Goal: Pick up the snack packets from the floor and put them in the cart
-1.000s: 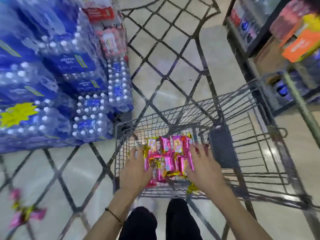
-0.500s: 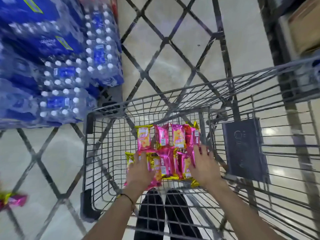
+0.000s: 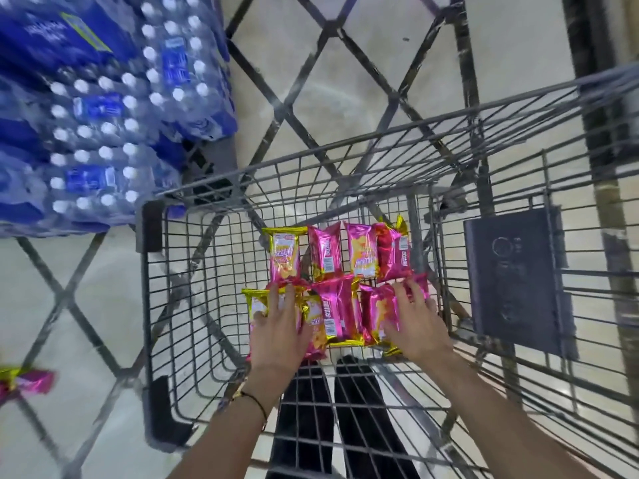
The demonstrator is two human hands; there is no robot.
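While both hands press flat, nothing is clasped.
Left hand: fingers spread, palm on the near-left snack packets.
Right hand: fingers spread on near-right packets.
Cart: wire walls ring the grip closely.
Stray packet: floor, far left of the left hand.
Water bottle packs: beyond, left.

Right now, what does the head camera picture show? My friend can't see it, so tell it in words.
Two bare hands, left hand and right hand, rest flat on pink and gold snack packets lying in two rows on the bottom of a wire cart. One more packet lies on the floor to the left, and wrapped water bottle packs are stacked beyond.
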